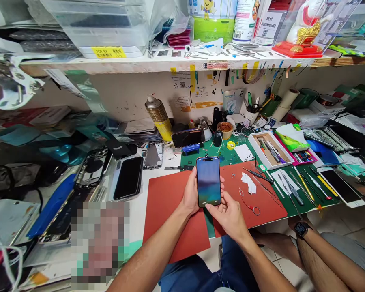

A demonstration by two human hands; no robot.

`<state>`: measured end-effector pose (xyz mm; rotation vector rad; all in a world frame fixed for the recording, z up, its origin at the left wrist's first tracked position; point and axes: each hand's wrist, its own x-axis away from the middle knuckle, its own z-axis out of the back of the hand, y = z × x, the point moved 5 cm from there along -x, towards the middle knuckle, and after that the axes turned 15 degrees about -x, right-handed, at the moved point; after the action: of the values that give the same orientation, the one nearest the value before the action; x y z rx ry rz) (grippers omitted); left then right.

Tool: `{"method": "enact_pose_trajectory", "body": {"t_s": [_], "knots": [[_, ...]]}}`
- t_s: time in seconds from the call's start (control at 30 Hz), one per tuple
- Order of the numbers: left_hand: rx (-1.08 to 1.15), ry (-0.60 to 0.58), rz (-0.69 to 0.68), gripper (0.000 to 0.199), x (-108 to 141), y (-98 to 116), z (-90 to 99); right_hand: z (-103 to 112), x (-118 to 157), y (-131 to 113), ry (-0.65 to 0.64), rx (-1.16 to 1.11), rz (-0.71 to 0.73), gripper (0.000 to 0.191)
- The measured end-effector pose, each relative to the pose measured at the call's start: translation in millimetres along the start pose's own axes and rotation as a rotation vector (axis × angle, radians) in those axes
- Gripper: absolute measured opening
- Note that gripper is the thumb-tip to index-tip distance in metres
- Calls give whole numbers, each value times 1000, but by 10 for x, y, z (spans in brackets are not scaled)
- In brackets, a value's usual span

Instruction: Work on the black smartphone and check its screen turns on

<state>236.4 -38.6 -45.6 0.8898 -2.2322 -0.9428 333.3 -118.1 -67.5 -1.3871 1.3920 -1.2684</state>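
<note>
A smartphone with its screen lit in blue and green is held upright above two red mats. My left hand wraps round its left side, and fingertips show at the right edge. At the lower right corner, my right hand has its thumb on the bottom of the screen and its fingers curled against the phone's edge. To the right lie a white scrap of tissue, a small metal frame like a SIM tray, and a red-handled tool with a ring.
Screwdrivers and tweezers lie at the right, beside a white phone. A dark phone is on the left. At the back stand a spray can and a propped phone. A shelf overhangs. Someone's watch-wearing arm is nearby.
</note>
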Motion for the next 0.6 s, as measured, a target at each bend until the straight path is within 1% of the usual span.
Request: {"method": "enact_pose_trajectory", "body": {"t_s": [0.13, 0.33, 0.4, 0.5, 0.6], "knots": [[1, -7, -9, 79, 3, 7, -12, -13, -3, 0, 56, 45, -29, 38], [-8, 13, -7, 77, -1, 10, -14, -9, -1, 10, 47, 66, -16, 36], [-14, 26, -14, 77, -1, 22, -14, 4, 5, -5, 32, 67, 10, 34], [-31, 58, -19, 77, 3, 37, -3, 26, 21, -46, -25, 31, 37, 28], [-29, 61, -10, 76, 2, 39, 0, 49, 37, -76, -70, -11, 29, 28]]}}
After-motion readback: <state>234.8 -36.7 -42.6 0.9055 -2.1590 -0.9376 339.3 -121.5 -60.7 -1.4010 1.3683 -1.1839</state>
